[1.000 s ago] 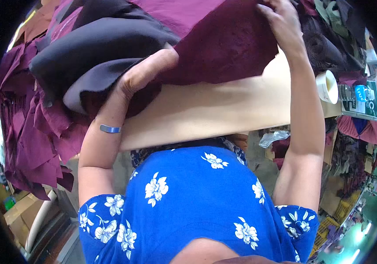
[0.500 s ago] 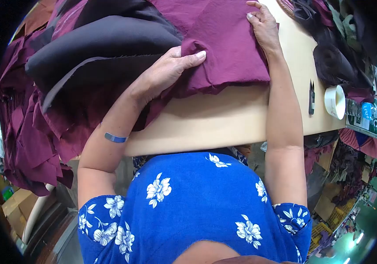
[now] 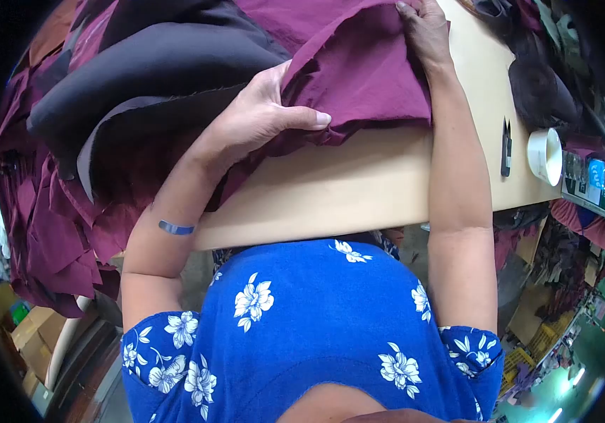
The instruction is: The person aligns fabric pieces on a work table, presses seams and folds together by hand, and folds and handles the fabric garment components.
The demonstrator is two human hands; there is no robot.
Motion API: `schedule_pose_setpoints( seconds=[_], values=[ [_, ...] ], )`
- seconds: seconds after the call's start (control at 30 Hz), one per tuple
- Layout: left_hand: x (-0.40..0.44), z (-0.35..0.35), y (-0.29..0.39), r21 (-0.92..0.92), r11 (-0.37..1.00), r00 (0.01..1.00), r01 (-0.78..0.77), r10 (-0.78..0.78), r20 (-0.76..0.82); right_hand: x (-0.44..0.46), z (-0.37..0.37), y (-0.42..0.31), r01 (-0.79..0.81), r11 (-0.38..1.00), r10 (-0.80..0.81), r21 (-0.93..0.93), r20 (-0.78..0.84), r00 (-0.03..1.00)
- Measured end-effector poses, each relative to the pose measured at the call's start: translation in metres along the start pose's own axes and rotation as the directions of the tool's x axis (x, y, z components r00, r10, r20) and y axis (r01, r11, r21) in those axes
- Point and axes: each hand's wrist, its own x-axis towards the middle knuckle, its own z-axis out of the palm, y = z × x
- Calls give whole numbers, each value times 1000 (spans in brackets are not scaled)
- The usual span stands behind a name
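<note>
Maroon fabric (image 3: 380, 88) lies over the table's far side, its upper layer raised in a fold between my hands. My left hand (image 3: 267, 106) grips the near left part, thumb on top and the other fingers hidden behind the cloth. At the upper right, my right hand (image 3: 427, 32) pinches the fabric's raised edge between thumb and fingers. Left of my left hand, a dark, nearly black cloth (image 3: 154, 67) lies in thick folds over more maroon pieces.
Black thread snips (image 3: 506, 148) lie on the pale table (image 3: 345, 190) at right. Near its right edge stands a white roll or bowl-like ring (image 3: 544, 156), beside a bottle with a blue label (image 3: 596, 173). Maroon scraps (image 3: 55, 240) hang at left; dark cloth (image 3: 539, 88) is bundled at right.
The upper maroon layer has lifted and folded over between my hands. My right hand has closed on its edge, and my left thumb has slid nearer the fabric's lower edge.
</note>
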Motion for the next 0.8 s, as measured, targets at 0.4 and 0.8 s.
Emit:
schedule_pose_setpoints(
  seconds=[0.4,0.8],
  values=[
    [-6,-4,-1,-159,987,997,13,-25,-70,-21,-11,-52,389,777,-509,-495,-129,851],
    [-5,-9,-5,-271,918,914,-290,183,-361,-98,14,-137,-214,877,41,430,376,926]
  ],
)
